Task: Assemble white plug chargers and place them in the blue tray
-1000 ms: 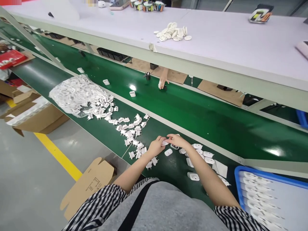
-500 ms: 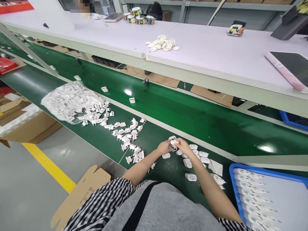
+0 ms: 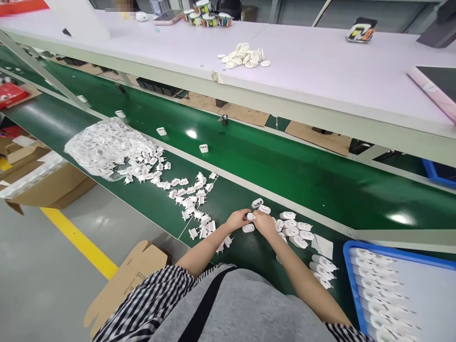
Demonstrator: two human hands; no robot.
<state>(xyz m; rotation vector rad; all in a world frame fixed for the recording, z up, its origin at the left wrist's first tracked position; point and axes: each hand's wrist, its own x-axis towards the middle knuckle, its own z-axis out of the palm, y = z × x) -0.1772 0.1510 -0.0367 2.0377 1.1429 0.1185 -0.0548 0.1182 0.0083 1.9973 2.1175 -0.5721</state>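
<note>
Both hands meet over the green work surface [image 3: 235,259]. My left hand [image 3: 238,220] and my right hand [image 3: 264,224] have closed fingers around a small white plastic piece [image 3: 251,216] between them. One white housing [image 3: 248,228] lies just below the hands, and two more, an open-ended one [image 3: 257,203] and another [image 3: 264,209], lie just beyond them. Several white housings [image 3: 291,231] are grouped right of my right hand. To the left lie several loose white plug parts with pins [image 3: 190,200].
A clear bag of white parts [image 3: 103,147] rests farther left. A blue-rimmed tray [image 3: 351,280] with rows of white pieces stands at the right. Beyond runs a green belt [image 3: 285,180] under a pale shelf [image 3: 302,61]. Cardboard boxes [image 3: 64,185] sit at the lower left.
The hands have come closer together around a small piece. An open-ended housing that was at the hands now lies on the surface beyond them. The view has shifted slightly.
</note>
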